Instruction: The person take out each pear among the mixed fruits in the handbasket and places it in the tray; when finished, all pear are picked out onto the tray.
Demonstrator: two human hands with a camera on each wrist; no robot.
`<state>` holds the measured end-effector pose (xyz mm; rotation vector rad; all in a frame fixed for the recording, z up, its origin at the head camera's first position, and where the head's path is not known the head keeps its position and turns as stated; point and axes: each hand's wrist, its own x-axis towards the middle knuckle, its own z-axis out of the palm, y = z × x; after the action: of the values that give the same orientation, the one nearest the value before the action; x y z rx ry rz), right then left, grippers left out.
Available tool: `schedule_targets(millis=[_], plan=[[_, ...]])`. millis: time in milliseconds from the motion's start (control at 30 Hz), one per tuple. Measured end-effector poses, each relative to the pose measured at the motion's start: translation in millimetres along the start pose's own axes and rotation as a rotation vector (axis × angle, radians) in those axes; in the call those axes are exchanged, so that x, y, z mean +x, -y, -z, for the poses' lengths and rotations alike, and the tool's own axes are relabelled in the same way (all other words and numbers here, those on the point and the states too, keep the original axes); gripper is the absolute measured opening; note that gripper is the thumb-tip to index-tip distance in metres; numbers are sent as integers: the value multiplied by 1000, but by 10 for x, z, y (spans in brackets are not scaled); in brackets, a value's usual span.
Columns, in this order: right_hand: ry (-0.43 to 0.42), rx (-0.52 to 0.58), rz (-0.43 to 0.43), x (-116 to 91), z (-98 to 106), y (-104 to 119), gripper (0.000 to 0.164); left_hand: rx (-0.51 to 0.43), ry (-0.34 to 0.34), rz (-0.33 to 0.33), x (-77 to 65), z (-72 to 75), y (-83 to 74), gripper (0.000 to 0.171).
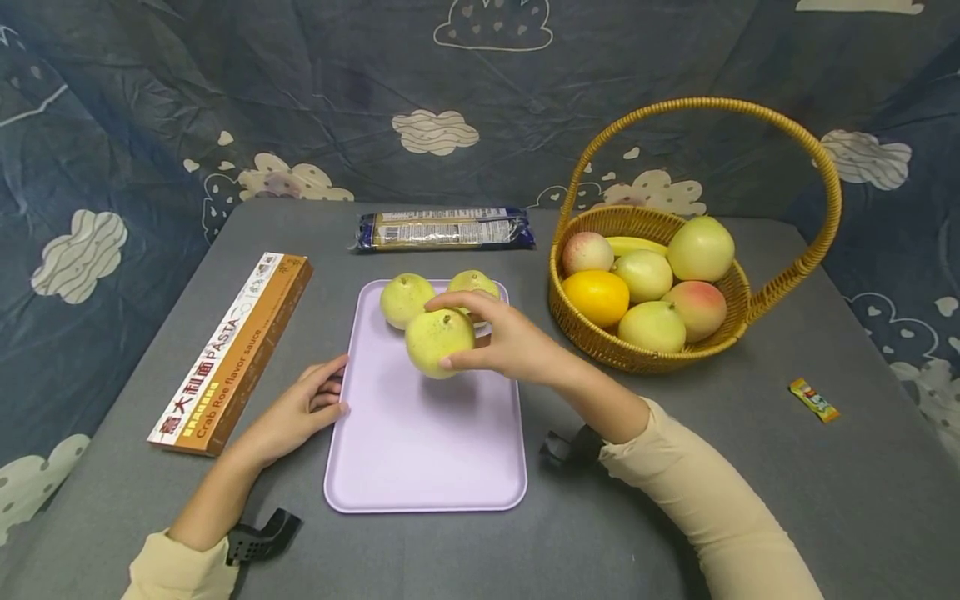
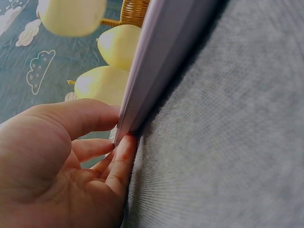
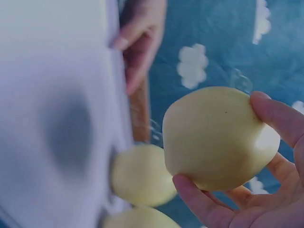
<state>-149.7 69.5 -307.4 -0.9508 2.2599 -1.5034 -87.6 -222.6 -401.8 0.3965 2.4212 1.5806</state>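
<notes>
My right hand (image 1: 513, 337) holds a round yellow-green pear (image 1: 440, 342) above the lilac tray (image 1: 427, 458), thumb on one side and fingers on the other. In the right wrist view this pear (image 3: 216, 137) is apart from the tray, whose surface carries a shadow. Two more pears, a left one (image 1: 406, 300) and a right one (image 1: 474, 282), rest at the tray's far end; the right one is partly hidden by the held pear and hand. At the tray's left edge is my left hand (image 1: 303, 404). Its thumb and fingers grip the rim (image 2: 135, 80) in the left wrist view.
Right of the tray stands a wicker basket (image 1: 637, 360) with a tall handle, filled with several fruits, including a banana (image 1: 637, 245). A pasta box (image 1: 232, 354) lies on the left. Dark-wrapped packets (image 1: 444, 231) lie behind the tray. A small yellow sachet (image 1: 813, 400) is far right.
</notes>
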Motion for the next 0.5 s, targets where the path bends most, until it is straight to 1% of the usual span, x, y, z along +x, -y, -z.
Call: schedule_targets(millis=[67,133,300,500], plan=[[19,-14,-6,52,-103,-58,57,-1,0,0,-2,0,1,63],[33,-53,-5,97,-185,-120,57,1,-1,-3,0,-2,4,63],[58,-129,-7,157,-320,-262,57,13,-9,-15,3,-5,13,63],[69,-112,-53,176,-396,-376,58,21,-10,-23,5,-5,11,63]])
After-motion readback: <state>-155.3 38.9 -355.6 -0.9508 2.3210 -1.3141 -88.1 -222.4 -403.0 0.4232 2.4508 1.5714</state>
